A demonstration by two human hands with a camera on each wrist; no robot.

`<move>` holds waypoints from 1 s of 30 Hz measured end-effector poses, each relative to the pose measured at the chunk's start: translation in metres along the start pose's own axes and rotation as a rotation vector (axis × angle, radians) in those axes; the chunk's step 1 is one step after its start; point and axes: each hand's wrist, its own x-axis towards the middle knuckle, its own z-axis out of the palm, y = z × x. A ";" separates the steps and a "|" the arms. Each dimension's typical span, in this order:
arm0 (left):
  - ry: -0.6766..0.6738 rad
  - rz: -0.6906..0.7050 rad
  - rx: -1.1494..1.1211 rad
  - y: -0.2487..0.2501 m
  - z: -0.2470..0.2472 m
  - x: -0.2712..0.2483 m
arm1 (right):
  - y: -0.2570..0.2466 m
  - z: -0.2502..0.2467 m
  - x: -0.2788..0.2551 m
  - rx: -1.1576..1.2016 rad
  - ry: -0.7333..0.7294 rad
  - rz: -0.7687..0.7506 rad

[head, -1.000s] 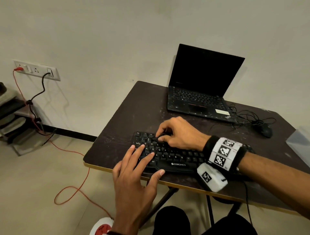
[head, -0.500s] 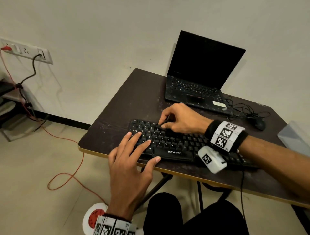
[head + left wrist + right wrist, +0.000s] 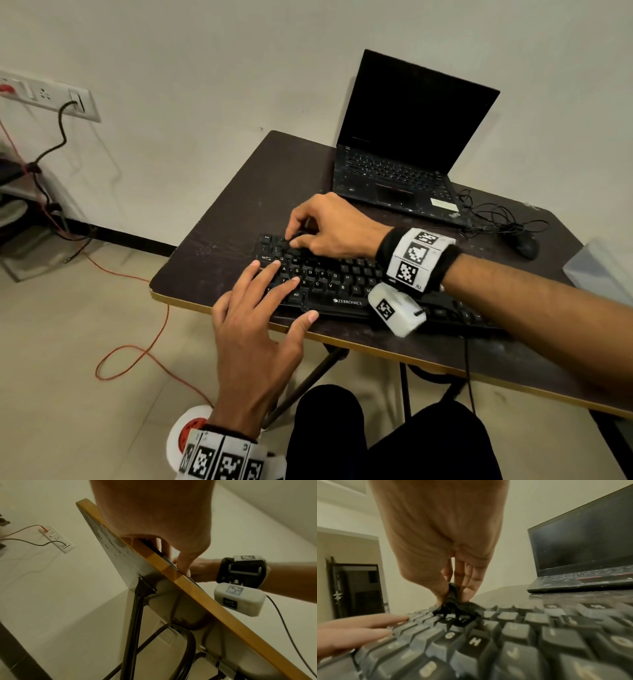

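A black Zebronics keyboard [image 3: 329, 284] [image 3: 513, 639] lies along the near edge of a dark table [image 3: 239, 205]. My left hand [image 3: 263, 308] rests flat on the keyboard's left end, fingers straight and spread, thumb on the front lip. My right hand [image 3: 308, 236] [image 3: 453, 596] reaches across to the upper left keys and pinches a small black crumpled wad [image 3: 453, 607], pressing it onto the keys. In the left wrist view the left hand [image 3: 171, 553] sits over the table's wooden edge [image 3: 197, 595], with its fingers mostly hidden.
An open black laptop [image 3: 404, 154] with a dark screen stands at the back of the table. A black mouse [image 3: 525, 245] with tangled cable lies to its right. A wall socket strip [image 3: 51, 97], a red cord [image 3: 144, 349] on the floor and a clear box [image 3: 599, 270] are nearby.
My right hand has shifted left along the top key rows with the black wad. My left hand has stayed on the keyboard's left end. The head view has tilted down slightly.
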 end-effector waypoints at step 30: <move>-0.323 -0.176 -0.107 -0.007 -0.054 0.038 | -0.015 0.005 -0.043 0.039 -0.028 0.032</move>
